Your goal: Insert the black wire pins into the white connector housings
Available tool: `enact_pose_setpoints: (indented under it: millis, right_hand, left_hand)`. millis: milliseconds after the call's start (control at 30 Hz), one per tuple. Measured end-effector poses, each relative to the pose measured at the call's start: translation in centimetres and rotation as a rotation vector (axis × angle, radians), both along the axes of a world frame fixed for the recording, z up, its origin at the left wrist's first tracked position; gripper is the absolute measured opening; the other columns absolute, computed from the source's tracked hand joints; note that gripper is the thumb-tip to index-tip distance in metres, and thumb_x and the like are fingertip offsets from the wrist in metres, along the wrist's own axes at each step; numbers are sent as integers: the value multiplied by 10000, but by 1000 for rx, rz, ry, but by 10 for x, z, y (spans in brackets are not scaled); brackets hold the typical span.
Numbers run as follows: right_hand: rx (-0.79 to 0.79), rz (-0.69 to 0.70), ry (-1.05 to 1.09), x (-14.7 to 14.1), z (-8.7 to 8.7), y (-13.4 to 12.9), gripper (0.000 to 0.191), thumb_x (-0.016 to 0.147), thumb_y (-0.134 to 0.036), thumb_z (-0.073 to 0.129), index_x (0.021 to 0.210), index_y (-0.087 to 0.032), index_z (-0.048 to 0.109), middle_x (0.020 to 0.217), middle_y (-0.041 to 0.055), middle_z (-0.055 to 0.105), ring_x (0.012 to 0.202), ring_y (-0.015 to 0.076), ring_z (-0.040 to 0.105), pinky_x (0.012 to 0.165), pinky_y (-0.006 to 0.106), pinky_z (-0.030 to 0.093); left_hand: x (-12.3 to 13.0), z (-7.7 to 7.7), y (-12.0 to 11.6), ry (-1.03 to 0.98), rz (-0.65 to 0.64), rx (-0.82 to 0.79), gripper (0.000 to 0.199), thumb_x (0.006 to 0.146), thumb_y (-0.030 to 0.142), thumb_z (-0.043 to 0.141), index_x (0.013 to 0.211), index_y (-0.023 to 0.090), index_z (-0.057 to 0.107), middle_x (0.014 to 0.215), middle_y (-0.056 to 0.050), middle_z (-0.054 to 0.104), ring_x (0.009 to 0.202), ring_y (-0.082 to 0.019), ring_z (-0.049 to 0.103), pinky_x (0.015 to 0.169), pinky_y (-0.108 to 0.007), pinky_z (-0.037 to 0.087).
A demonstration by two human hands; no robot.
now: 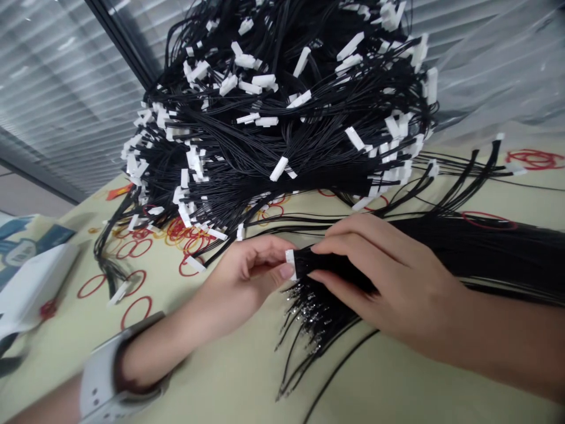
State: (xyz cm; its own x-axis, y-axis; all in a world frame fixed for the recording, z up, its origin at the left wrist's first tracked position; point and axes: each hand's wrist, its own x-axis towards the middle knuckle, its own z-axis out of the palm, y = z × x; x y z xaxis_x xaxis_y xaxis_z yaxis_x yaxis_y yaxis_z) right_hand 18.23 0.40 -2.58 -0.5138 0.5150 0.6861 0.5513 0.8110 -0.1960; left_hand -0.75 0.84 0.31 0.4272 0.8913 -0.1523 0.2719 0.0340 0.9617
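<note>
My left hand [247, 277] pinches a small white plastic connector [290, 263] between thumb and fingers. That connector ends a thick bundle of black wires [335, 265], which my right hand [379, 277] grips just behind it. The bundle runs off to the right edge. Below my right hand, a spray of wire ends with bare metal crimp terminals [309, 312] fans out over the table. Behind my hands rises a big heap of black wire harnesses with many white connectors [265, 118]. Neither hand touches the heap.
Red rubber bands [136, 298] lie scattered on the pale green table [229, 377], with more at the back right. White paper and a printed package [35, 288] sit at the left edge. Slatted blinds [66, 100] rise behind the table. A pale strap [103, 377] circles my left wrist.
</note>
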Motion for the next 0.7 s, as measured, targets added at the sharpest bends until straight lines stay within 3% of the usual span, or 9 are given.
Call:
enact_pose_setpoints:
  millis: [167, 367, 533, 700]
  right_hand:
    - [12, 112, -76, 3, 6, 1, 112, 772, -120, 504, 787, -102, 614, 731, 77, 521, 715, 158, 471, 628, 303, 410]
    - [-88, 164, -471, 8, 15, 2, 82, 689, -94, 563, 711, -173, 556, 702, 26, 491, 676, 165, 453, 600, 317, 390]
    - [-179, 183, -385, 6, 13, 6, 46, 789, -188, 530, 759, -163, 554, 734, 29, 501, 708, 157, 473, 640, 305, 405]
    - [-281, 189, -357, 8, 17, 5, 123, 735, -52, 520, 686, -163, 496, 727, 13, 494, 669, 123, 467, 580, 251, 378]
  left_hand:
    - [-1, -2, 0, -28, 11, 25, 103, 816, 100, 527, 892, 141, 582, 765, -6, 618, 711, -103, 549, 638, -189, 411]
    - [0, -2, 1, -4, 10, 47, 82, 822, 132, 519, 883, 130, 574, 770, -20, 604, 706, -113, 543, 633, -206, 409]
    - [-1, -1, 1, 26, 14, 48, 90, 829, 146, 506, 903, 129, 555, 773, -22, 585, 712, -116, 523, 629, -212, 393]
    - [-2, -2, 0, 24, -5, 31, 63, 833, 138, 493, 888, 138, 525, 757, -14, 557, 708, -118, 510, 625, -219, 378]
